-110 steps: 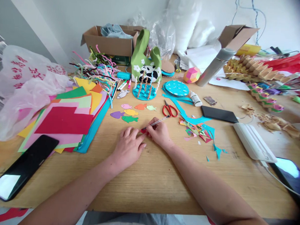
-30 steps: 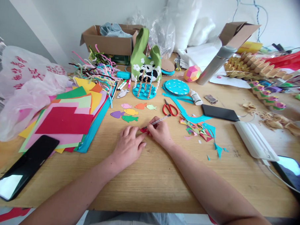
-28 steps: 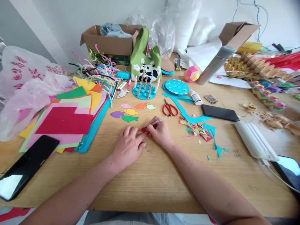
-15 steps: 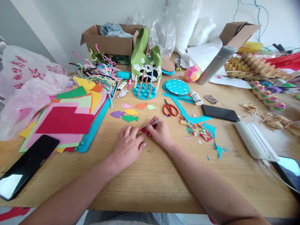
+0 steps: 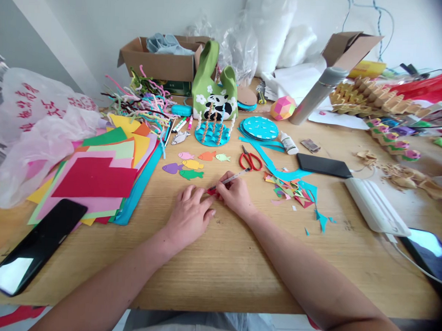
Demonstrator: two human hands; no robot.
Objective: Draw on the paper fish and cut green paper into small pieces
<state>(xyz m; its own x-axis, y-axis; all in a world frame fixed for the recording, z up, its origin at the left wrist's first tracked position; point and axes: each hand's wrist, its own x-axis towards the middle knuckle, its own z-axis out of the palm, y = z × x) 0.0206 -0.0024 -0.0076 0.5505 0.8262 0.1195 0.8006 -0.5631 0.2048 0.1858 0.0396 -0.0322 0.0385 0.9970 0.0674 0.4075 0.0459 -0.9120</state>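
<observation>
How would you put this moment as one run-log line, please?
right hand: holds pen | left hand: on table | red paper: at pen tip | paper fish: beyond hands | scissors: untouched

So the pen (image 5: 236, 176) is a slim whitish one with a dark upper end, leaning at a slant with its tip down by the little red paper piece (image 5: 211, 192), which sits on the wooden tabletop (image 5: 216, 282), mostly covered, full outline kinda hidden.

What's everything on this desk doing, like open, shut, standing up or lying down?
Pen: held in the right hand
Left hand: palm down
Scissors: lying flat; blade gap unclear
Glue bottle: lying on its side
Cardboard box: open, cloth inside
Flask: standing, lid on
Paper fish: lying flat
</observation>
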